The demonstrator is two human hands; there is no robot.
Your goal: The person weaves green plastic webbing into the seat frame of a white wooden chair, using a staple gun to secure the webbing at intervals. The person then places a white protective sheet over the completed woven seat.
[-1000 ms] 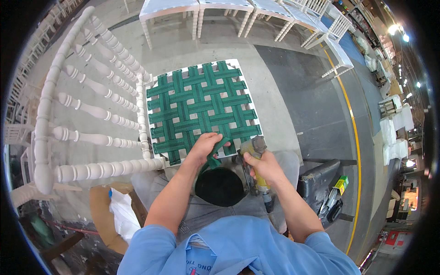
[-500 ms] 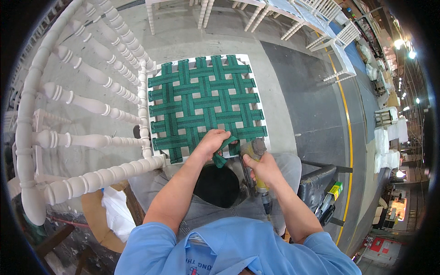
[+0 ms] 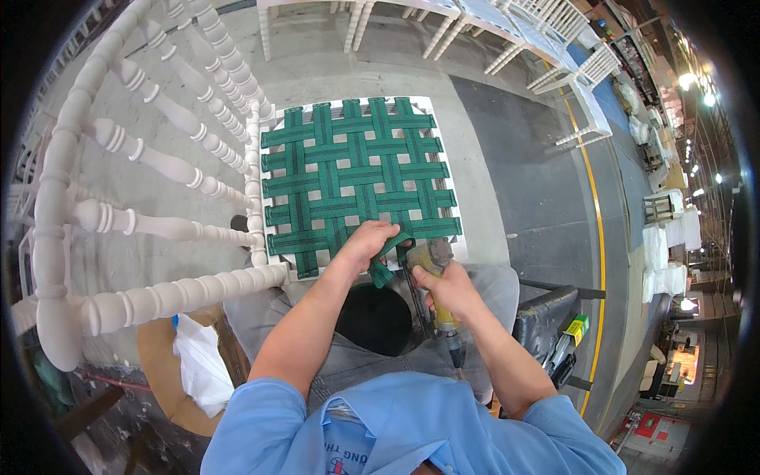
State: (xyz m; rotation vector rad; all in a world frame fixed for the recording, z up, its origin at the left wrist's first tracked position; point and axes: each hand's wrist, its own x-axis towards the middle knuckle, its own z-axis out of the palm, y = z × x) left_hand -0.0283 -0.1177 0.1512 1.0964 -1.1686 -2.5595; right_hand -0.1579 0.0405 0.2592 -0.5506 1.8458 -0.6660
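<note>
Green woven webbing (image 3: pixel 340 170) spans the seat of a white wooden chair (image 3: pixel 170 293), whose turned-spindle back lies to the left. At the seat's near edge, my left hand (image 3: pixel 370 244) is closed on the loose end of a green webbing strap (image 3: pixel 381 273), which hangs in a fold below the fingers. My right hand (image 3: pixel 451 291) is wrapped round a worn yellow staple gun (image 3: pixel 432 255) with a hose fitting at its lower end. Its head sits beside the strap, close to the near seat rail; whether it touches the rail is hidden.
Below the seat, a round black shape (image 3: pixel 376 321) lies between my knees. At my right stands a black padded seat (image 3: pixel 546 317) with a green-and-yellow box (image 3: pixel 580 328) on it. To the left, a cardboard container (image 3: pixel 162 364) holds white sheeting. More white furniture (image 3: pixel 467 20) stands beyond.
My right hand has brought the staple gun slightly left, closer to the strap. My left hand keeps its hold on the strap. The chair has shifted slightly in the view.
</note>
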